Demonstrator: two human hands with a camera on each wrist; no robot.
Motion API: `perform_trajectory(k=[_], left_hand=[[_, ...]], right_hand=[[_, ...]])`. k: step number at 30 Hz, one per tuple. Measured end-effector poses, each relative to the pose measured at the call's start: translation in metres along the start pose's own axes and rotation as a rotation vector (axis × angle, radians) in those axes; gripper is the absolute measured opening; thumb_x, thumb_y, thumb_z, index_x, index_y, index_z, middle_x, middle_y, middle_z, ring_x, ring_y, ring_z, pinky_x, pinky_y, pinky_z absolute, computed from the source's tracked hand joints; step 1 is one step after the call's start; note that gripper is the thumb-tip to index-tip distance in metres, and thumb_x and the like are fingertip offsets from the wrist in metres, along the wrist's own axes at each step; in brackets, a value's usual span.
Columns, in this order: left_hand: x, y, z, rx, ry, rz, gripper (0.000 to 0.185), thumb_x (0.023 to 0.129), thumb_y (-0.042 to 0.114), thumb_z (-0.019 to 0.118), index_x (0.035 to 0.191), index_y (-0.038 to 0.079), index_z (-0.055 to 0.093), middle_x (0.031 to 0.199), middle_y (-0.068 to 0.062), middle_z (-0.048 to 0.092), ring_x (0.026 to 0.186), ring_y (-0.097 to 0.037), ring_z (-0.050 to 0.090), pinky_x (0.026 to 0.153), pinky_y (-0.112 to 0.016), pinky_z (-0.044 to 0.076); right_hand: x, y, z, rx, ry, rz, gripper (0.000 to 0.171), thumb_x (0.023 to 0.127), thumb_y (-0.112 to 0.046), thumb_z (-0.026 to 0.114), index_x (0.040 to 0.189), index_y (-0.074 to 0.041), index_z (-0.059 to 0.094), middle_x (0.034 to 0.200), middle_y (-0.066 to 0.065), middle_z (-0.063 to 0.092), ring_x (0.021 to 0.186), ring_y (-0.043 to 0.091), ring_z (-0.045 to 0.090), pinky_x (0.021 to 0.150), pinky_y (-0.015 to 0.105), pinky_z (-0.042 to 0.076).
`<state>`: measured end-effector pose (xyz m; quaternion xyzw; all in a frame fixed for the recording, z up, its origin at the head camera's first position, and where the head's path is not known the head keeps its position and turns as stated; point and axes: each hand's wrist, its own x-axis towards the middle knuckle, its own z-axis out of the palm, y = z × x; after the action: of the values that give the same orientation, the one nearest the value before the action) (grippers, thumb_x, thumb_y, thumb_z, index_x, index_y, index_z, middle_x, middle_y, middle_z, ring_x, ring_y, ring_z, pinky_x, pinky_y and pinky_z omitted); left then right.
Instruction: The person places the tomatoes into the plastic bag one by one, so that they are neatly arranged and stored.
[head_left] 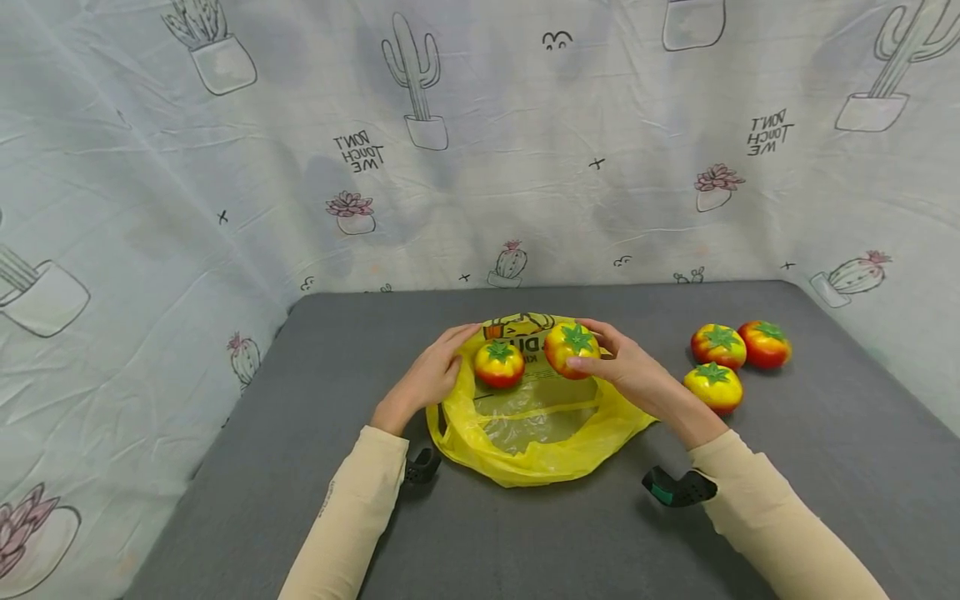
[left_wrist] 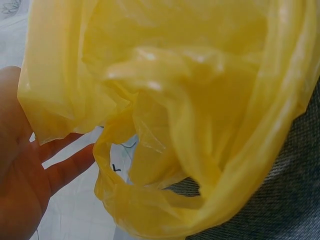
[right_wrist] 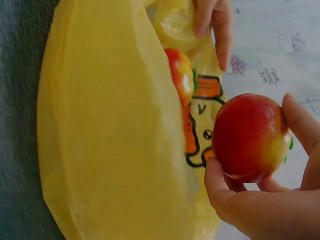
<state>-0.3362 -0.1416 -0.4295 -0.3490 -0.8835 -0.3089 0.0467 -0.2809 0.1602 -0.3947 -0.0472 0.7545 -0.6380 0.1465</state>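
A yellow plastic bag (head_left: 517, 467) lies with its mouth spread wide, a printed cartoon on its far inner side. One red-and-yellow toy tomato (head_left: 499, 365) with a green star-shaped top is inside it, near the left rim. My right hand (head_left: 626, 367) grips another toy tomato (head_left: 572, 350) between thumb and fingers, held over the far right part of the mouth. At the left rim, my left hand (head_left: 431, 375) rests against the plastic with its fingers extended. In the left wrist view, folds of the bag (left_wrist: 210, 100) partly cover those fingers (left_wrist: 72, 165).
Three more toy tomatoes, one yellow in front (head_left: 714, 388), one behind it (head_left: 718, 346) and a redder one (head_left: 765, 344), sit close together right of the bag. Under everything is a dark grey tabletop (head_left: 525, 542). A white cactus-print cloth (head_left: 480, 167) hangs behind and at both sides.
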Motion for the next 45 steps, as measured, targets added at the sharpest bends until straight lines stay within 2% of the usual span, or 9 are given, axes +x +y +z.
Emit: perform_trajectory(k=[8, 12, 19, 26, 31, 38, 45], left_hand=[[0.000, 0.001, 0.000, -0.003, 0.000, 0.004, 0.055, 0.095, -0.010, 0.043, 0.147, 0.003, 0.035, 0.147, -0.016, 0.035, 0.129, -0.030, 0.040, 0.086, -0.041, 0.040], [0.000, 0.001, 0.000, 0.003, 0.005, 0.011, 0.054, 0.095, -0.010, 0.043, 0.147, 0.003, 0.036, 0.146, -0.016, 0.036, 0.129, -0.031, 0.040, 0.086, -0.042, 0.041], [-0.001, 0.002, -0.001, 0.002, 0.006, 0.017, 0.054, 0.094, -0.010, 0.043, 0.146, 0.002, 0.037, 0.145, -0.016, 0.037, 0.130, -0.030, 0.040, 0.090, -0.042, 0.041], [-0.001, 0.003, -0.001, -0.005, 0.003, 0.000, 0.053, 0.095, -0.009, 0.042, 0.146, 0.004, 0.037, 0.146, -0.015, 0.036, 0.128, -0.030, 0.041, 0.084, -0.041, 0.040], [-0.001, 0.004, -0.002, -0.005, 0.003, -0.001, 0.053, 0.095, -0.009, 0.043, 0.146, 0.003, 0.037, 0.146, -0.016, 0.037, 0.128, -0.030, 0.041, 0.086, -0.042, 0.040], [0.000, 0.002, -0.002, 0.008, -0.002, -0.003, 0.053, 0.095, -0.009, 0.043, 0.146, 0.003, 0.037, 0.146, -0.016, 0.037, 0.130, -0.031, 0.039, 0.097, -0.044, 0.039], [-0.001, 0.002, -0.001, 0.008, -0.001, 0.002, 0.053, 0.095, -0.009, 0.044, 0.146, 0.003, 0.038, 0.145, -0.016, 0.037, 0.130, -0.031, 0.040, 0.098, -0.045, 0.039]], right_hand=[[0.006, 0.008, 0.017, -0.073, -0.034, -0.006, 0.081, 0.085, -0.028, 0.073, 0.151, -0.013, 0.027, 0.145, 0.015, 0.032, 0.127, 0.035, 0.036, 0.101, 0.047, 0.035], [0.008, 0.011, 0.024, -0.072, -0.063, -0.009, 0.082, 0.084, -0.028, 0.075, 0.150, -0.012, 0.028, 0.142, 0.016, 0.037, 0.123, 0.033, 0.041, 0.098, 0.044, 0.038], [0.009, 0.014, 0.035, -0.080, -0.120, -0.009, 0.080, 0.085, -0.028, 0.073, 0.149, -0.011, 0.029, 0.141, 0.016, 0.036, 0.120, 0.032, 0.044, 0.094, 0.039, 0.043], [0.011, 0.019, 0.045, -0.112, -0.172, -0.024, 0.076, 0.086, -0.028, 0.072, 0.148, -0.012, 0.032, 0.142, 0.016, 0.036, 0.119, 0.031, 0.045, 0.095, 0.040, 0.041], [0.012, 0.022, 0.052, -0.110, -0.193, -0.019, 0.075, 0.087, -0.027, 0.072, 0.148, -0.010, 0.032, 0.144, 0.019, 0.035, 0.120, 0.032, 0.045, 0.095, 0.043, 0.041], [0.013, 0.022, 0.063, -0.120, -0.190, 0.004, 0.076, 0.084, -0.027, 0.075, 0.147, -0.012, 0.036, 0.144, 0.017, 0.036, 0.119, 0.029, 0.046, 0.096, 0.042, 0.040], [0.015, 0.025, 0.071, -0.181, -0.190, 0.013, 0.076, 0.082, -0.029, 0.077, 0.145, -0.013, 0.038, 0.136, 0.012, 0.045, 0.113, 0.027, 0.050, 0.091, 0.041, 0.044]])
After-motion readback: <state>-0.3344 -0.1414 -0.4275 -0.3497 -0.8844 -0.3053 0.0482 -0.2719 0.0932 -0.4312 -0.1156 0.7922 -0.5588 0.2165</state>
